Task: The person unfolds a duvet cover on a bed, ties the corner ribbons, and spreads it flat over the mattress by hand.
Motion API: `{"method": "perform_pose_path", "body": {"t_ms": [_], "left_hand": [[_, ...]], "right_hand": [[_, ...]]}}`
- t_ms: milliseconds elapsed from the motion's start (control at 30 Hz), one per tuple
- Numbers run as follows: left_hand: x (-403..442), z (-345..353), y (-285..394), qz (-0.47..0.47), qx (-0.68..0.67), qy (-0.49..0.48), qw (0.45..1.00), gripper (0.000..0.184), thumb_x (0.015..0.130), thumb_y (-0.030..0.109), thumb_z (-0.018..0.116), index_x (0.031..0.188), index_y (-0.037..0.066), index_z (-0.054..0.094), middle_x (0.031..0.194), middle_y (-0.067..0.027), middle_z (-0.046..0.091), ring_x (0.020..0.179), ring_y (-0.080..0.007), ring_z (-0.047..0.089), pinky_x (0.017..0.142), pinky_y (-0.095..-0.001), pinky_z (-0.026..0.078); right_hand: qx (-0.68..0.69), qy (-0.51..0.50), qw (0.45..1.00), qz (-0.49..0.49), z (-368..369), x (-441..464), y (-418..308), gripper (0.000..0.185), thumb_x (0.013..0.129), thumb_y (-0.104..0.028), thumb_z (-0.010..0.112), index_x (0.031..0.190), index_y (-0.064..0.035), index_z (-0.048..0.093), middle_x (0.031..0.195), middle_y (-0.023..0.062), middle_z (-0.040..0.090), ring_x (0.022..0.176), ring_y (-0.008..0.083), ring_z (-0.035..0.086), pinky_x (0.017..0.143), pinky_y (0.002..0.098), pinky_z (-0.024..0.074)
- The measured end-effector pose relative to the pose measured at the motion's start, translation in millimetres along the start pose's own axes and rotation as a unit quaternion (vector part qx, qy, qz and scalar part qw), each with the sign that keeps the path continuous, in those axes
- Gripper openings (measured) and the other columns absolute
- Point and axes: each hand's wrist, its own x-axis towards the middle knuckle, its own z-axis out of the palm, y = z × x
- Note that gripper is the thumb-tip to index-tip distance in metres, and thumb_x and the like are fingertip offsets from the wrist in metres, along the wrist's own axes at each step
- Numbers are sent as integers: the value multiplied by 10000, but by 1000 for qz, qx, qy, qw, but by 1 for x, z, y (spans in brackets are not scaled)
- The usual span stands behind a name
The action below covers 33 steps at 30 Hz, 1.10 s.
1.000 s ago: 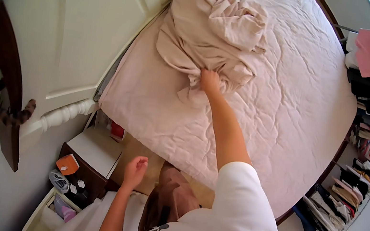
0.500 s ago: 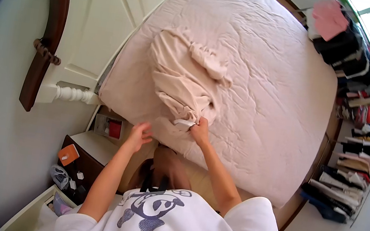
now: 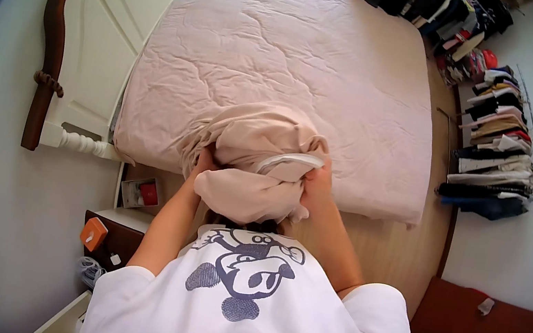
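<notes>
- My right hand (image 3: 318,183) is gripping a bunched, beige-pink soft fabric bundle (image 3: 240,197) at its right side; the fingers are closing on cloth beside a white curved strip (image 3: 291,163) running along the fabric.
- My left hand (image 3: 203,165) is reaching into the folds at the bundle's left side. Cloth is covering most of these fingers, so I cannot tell whether they are closed.
- The bundle is sitting between my two hands, in front of my torso, and is overlapping the near edge of the bed in view. I cannot tell whether its underside is touching the bed.
- A pale pink, wrinkled fabric bed cover (image 3: 285,51) is spreading beyond the bundle.
- A cream panelled headboard (image 3: 109,37) is standing along the left of the bed; a dark brown wooden trim (image 3: 59,8) is edging it, and a brown coiled loop (image 3: 49,83) is hanging on that trim.
- Lower left, an orange box-shaped object (image 3: 93,234) is showing near an open box with red contents (image 3: 132,195).
- To the right, a row of multicoloured hanging garments (image 3: 499,148) is lining the white wall.
- I am wearing a white T-shirt (image 3: 139,307) with a dark cartoon print.
</notes>
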Motion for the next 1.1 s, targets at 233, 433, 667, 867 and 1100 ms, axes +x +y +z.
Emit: {"method": "perform_pose_path", "body": {"t_ms": [233,433,667,867,1100], "left_hand": [[106,59,22,101,-58,133,984,282,871,86,537,1133,16,615,1102,-92,619,989,-237,599,890,-354,513],[53,367,96,438,86,-53,893,173,855,38,602,1016,11,660,900,-16,618,790,-93,550,708,-223,459],[178,512,9,480,347,-202,780,472,816,30,638,1270,-29,524,1162,-116,602,1037,-177,574,906,-271,465],[257,373,-156,153,655,-178,718,364,802,67,638,1156,-6,595,1099,-102,644,965,-188,624,800,-295,504],[240,307,-232,14,676,-208,707,376,811,54,601,1181,-5,577,1090,-140,634,964,-225,626,815,-317,506]], "right_hand": [[46,98,982,-152,-127,-30,-109,165,821,25,495,936,4,612,884,105,662,768,188,667,681,332,579],[59,154,961,-223,-294,-29,-195,147,864,-23,469,949,19,582,926,111,648,796,189,662,714,342,582],[-361,423,821,-128,-488,56,-180,158,892,-120,497,881,10,588,790,83,637,701,144,548,635,295,441],[-271,393,879,18,-564,87,-89,215,895,-154,522,992,9,621,853,74,644,776,119,548,703,285,447],[-134,399,906,-40,-514,98,-131,275,913,-147,510,1100,34,602,992,49,644,869,98,557,763,251,446]]}}
